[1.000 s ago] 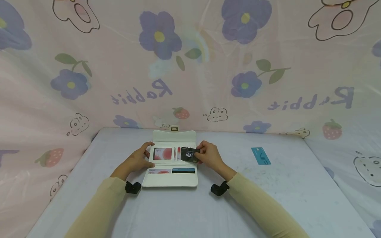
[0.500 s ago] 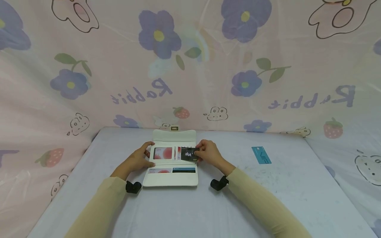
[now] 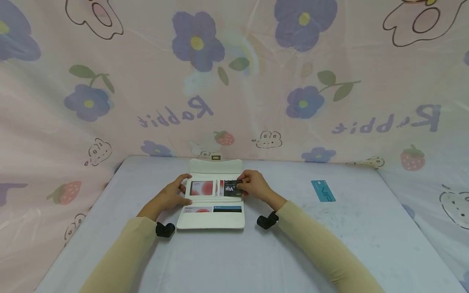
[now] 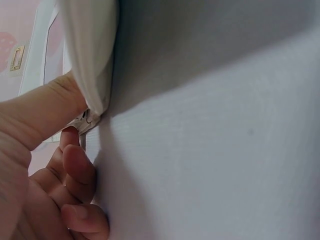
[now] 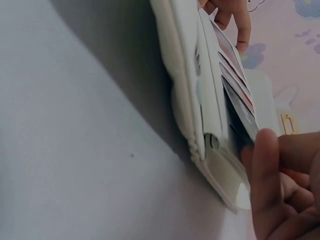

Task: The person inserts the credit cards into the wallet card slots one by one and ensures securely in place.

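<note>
A white wallet (image 3: 210, 221) lies unfolded on the table, with cards in its slots. My left hand (image 3: 168, 197) holds its left edge, thumb over the inner side and fingers at the edge; the left wrist view shows the thumb (image 4: 55, 107) on the wallet. At the right side of the middle panel, my right hand (image 3: 256, 186) pinches the outer end of a black VIP card (image 3: 231, 188) that sits partly in a slot. In the right wrist view, the thumb (image 5: 265, 165) lies by the card slots. How deep the card sits is hidden.
A blue VIP card (image 3: 323, 191) lies on the white table (image 3: 293, 252) to the right. A pink-and-white card (image 3: 201, 188) shows in the wallet's window, and a dark-blue card (image 3: 227, 209) in the lower panel. A printed cloth (image 3: 234, 101) hangs behind the table.
My right hand has shifted slightly left with the black card, which sits further into the wallet's slot and straighter. The left hand stays on the wallet's left edge.
</note>
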